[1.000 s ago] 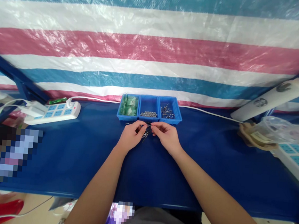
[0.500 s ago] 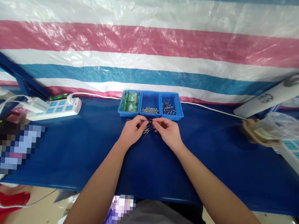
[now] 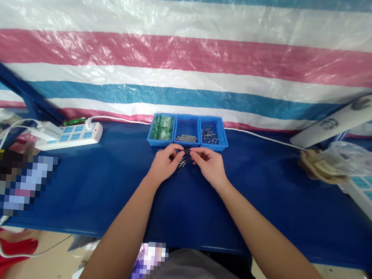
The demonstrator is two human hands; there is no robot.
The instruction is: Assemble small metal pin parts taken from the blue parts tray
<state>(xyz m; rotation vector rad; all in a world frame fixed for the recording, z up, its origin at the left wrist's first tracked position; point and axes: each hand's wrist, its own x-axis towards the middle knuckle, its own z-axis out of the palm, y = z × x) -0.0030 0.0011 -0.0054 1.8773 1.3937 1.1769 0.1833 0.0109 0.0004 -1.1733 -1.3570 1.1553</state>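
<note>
In the head view, the left hand [image 3: 165, 166] and the right hand [image 3: 210, 165] sit at the centre of the frame, slightly apart, the thumb and fingers of each pinched on a thin metal rod [image 3: 187, 150] that bridges the small gap between them. Below it, at the centre, a loose cluster of slim rods [image 3: 183, 162] lies on the blue table [image 3: 198, 218], partly screened by the fingers. Just above the hands stand three blue bins side by side: the left bin [image 3: 159, 143] holds green pieces [image 3: 164, 128], the middle bin [image 3: 187, 124] rows of small silvery parts [image 3: 186, 138], the right bin [image 3: 211, 147] scattered rods [image 3: 210, 135]. Compared with one second ago, the bins and both hands appear a little higher in the frame, as does the white power strip [image 3: 83, 141] at the left, so the whole view has shifted; against half a second ago the hands are almost unchanged, both at the same rod, and the bins' contents look the same.
</note>
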